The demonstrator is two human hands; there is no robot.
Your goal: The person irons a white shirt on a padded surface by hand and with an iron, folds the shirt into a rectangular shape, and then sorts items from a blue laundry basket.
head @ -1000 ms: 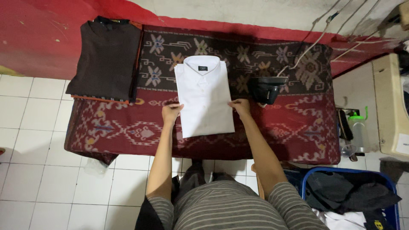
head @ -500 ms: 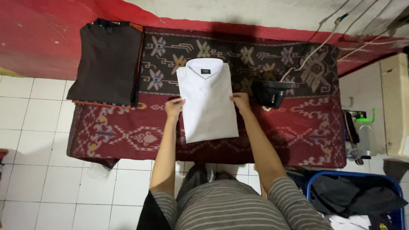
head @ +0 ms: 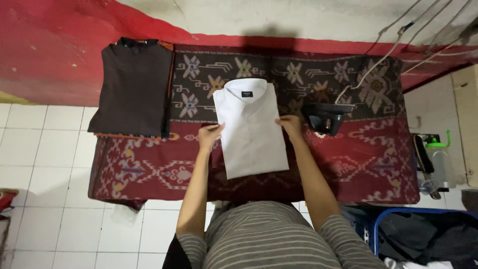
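Head view | left hand (head: 209, 135), right hand (head: 290, 126) flat on white shirt (head: 251, 132) edges

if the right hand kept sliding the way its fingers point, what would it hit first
The right hand points up-left over the folded white shirt, so it would probably cross the shirt front first; the black iron sits on its other side, out of that line.

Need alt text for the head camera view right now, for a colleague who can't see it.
Seen from above, a person's left hand and right hand rest on the side edges of a folded white shirt on a patterned red cloth. A folded dark garment lies to its left, a black iron to its right.
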